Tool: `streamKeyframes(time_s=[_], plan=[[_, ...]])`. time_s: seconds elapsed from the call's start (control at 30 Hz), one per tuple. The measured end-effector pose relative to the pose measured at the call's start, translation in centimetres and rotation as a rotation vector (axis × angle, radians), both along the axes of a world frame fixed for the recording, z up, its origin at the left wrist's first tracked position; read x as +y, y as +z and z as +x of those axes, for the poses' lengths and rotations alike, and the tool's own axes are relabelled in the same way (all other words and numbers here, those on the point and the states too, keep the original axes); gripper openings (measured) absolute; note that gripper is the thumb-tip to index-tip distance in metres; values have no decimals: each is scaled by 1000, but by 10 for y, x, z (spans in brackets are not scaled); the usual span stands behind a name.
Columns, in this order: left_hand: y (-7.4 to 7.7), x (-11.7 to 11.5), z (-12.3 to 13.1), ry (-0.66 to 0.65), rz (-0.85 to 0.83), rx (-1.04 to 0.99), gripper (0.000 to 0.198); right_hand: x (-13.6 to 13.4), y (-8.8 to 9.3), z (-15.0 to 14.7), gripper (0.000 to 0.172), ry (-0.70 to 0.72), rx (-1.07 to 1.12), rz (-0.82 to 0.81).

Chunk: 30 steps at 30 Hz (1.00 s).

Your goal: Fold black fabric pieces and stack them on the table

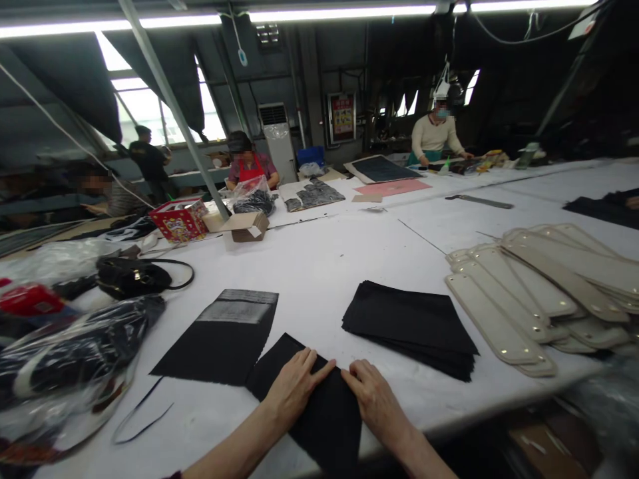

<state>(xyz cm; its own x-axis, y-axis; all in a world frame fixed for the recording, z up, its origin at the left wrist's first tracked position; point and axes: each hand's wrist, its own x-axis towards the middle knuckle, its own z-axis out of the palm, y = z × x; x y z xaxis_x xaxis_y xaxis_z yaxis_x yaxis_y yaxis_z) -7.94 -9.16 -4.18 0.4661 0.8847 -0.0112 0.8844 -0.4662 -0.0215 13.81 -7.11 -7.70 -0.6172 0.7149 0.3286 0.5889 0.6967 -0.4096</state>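
A black fabric piece point(332, 426) lies at a slant on the table's front edge. My left hand point(294, 386) is on its far edge, thumb and forefinger pressing along that edge. Close by on the right, my right hand point(374, 399) grips the same edge near its corner, fingers bent and thumb pointing in. To the left, touching or just under it, lies another black fabric piece point(210, 352) with a greyish band across its far end. A stack of black fabric pieces point(409, 319) sits beyond my right hand.
Beige strap-like pieces with metal studs point(519, 306) are piled at right. On the left are a plastic-wrapped bundle point(74, 359), a black handbag point(132, 276) and a thin black cord point(144, 422). Farther back stand a cardboard box point(247, 227) and several people.
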Motion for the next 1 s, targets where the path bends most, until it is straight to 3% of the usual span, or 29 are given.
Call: streamKeyframes(time_s=[0.23, 0.43, 0.6, 1.0], plan=[[1, 1, 9, -78, -28, -17, 61, -6, 6, 12, 20, -17, -38, -2], [0, -5, 25, -36, -42, 100, 77, -10, 5, 17, 24, -26, -60, 35], [-3, -7, 32, -34, -22, 161, 79, -15, 5, 23, 23, -60, -79, 62], [5, 0, 4, -62, -66, -67, 77, -36, 11, 40, 37, -173, -5, -15]])
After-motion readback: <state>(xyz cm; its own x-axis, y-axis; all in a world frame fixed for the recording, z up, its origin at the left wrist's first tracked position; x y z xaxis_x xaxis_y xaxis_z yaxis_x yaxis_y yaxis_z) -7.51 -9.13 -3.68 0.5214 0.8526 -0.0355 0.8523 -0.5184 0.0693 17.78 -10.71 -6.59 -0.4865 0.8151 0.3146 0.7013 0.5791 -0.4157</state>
